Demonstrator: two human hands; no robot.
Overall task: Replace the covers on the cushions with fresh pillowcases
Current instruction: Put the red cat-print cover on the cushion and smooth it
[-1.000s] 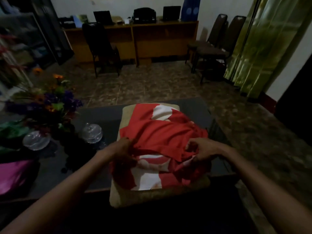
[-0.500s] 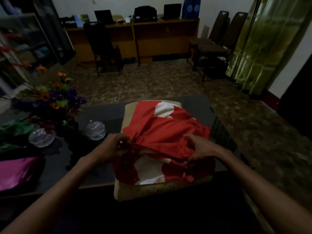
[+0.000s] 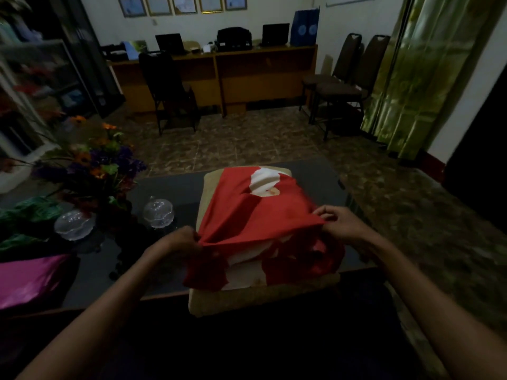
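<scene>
On the tan cushion, I see my left hand and right hand pinching the soft red pillowcase; its inside is hidden.

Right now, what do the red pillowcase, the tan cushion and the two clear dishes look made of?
Red pillowcase: thin woven cloth, matte; it drapes and creases where both hands pinch its edge.
Tan cushion: coarse-looking fabric over soft filling, matte; rounded edges. Weave is too dim to tell.
Clear dishes: glass or clear plastic, glossy; light glints on ribbed domes.
</scene>
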